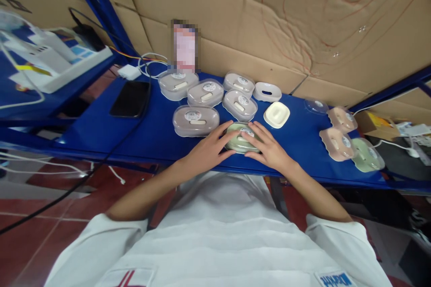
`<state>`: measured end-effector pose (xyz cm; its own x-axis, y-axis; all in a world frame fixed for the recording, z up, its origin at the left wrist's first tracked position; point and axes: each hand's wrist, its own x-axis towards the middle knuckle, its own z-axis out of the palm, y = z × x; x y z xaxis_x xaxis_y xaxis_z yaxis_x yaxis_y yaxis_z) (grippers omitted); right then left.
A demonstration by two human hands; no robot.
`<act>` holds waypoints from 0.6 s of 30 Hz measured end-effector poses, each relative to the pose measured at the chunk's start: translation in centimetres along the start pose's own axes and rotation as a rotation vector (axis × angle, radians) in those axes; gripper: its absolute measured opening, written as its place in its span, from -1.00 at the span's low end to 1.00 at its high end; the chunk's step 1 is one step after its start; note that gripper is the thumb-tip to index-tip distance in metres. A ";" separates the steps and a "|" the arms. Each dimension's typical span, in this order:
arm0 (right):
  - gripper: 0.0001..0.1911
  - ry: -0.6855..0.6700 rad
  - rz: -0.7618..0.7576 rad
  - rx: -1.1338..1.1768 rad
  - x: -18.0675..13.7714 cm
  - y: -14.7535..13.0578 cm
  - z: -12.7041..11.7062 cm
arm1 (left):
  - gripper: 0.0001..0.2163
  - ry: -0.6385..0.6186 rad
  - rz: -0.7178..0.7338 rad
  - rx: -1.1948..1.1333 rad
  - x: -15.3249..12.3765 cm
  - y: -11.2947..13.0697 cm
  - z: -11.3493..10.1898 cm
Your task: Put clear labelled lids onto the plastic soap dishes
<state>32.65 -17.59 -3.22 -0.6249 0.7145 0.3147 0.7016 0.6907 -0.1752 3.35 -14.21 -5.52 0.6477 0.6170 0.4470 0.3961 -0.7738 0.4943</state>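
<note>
A green soap box (239,144) with a clear lid and a round label sits at the table's front edge. My left hand (213,144) grips it from the left, and my right hand (269,145) grips it from the right. Fingers of both hands rest over its lid. Just left of it lies a grey soap box (196,121) with a clear lid; more grey lidded boxes (206,93) stand behind. Beyond my right hand are a cream soap tray (276,115) and an uncovered pale base (268,92) with an oval slot.
To the right stand peach soap boxes (336,144), another green one (368,155) and a loose clear lid (316,106). A black phone (130,98), a white charger (129,71) and cables lie left. A blurred upright screen (185,47) leans on the cardboard wall (235,18).
</note>
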 end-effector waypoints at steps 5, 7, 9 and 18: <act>-0.20 0.054 -0.027 0.004 -0.4 0.4 -0.8 | -0.46 0.094 0.042 -0.027 0.0 0.6 -0.2; -0.21 0.124 -0.018 -0.038 -0.1 1.4 -2.0 | -0.49 0.209 0.087 -0.054 0.0 1.1 -0.5; -0.21 0.210 0.039 -0.105 1.3 2.9 -3.1 | -0.55 0.300 0.123 -0.067 0.0 1.5 -0.7; -0.15 0.123 0.420 -0.183 14.8 10.6 -1.8 | -0.77 0.220 0.235 0.024 0.2 1.5 -0.7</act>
<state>31.43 0.13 1.25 -0.2363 0.9018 0.3618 0.9408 0.3055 -0.1471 3.58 -15.12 -4.19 0.5684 0.4349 0.6984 0.2691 -0.9005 0.3417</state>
